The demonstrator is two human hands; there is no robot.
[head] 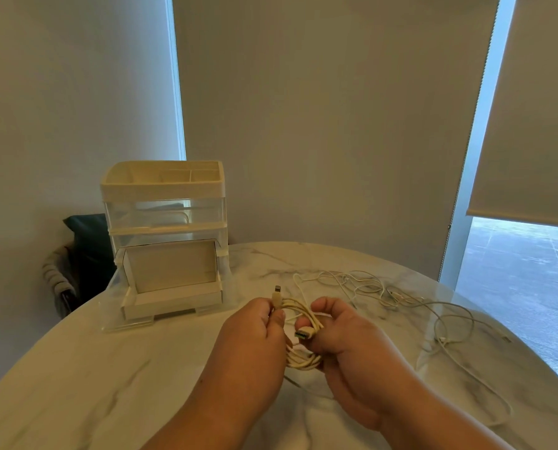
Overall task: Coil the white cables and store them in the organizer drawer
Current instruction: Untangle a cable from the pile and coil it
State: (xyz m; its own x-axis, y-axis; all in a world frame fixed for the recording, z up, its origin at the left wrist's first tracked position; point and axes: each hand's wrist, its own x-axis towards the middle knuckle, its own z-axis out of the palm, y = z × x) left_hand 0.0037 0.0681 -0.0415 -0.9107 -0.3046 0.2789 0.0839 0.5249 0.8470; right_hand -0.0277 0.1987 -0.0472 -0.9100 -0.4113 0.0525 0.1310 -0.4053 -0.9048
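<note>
Head view: left hand (255, 332) and right hand (346, 336) pinch thin coiled cable (300, 362).

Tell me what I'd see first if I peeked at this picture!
First, two hands in the middle: the left hand and the right hand hold a coiled white cable above the marble table. Behind them on the left stands a clear organizer with its bottom drawer pulled open. Loose white cables lie tangled on the right.

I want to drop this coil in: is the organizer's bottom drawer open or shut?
Open: the bottom drawer juts forward out of the organizer, its inside showing.
</note>
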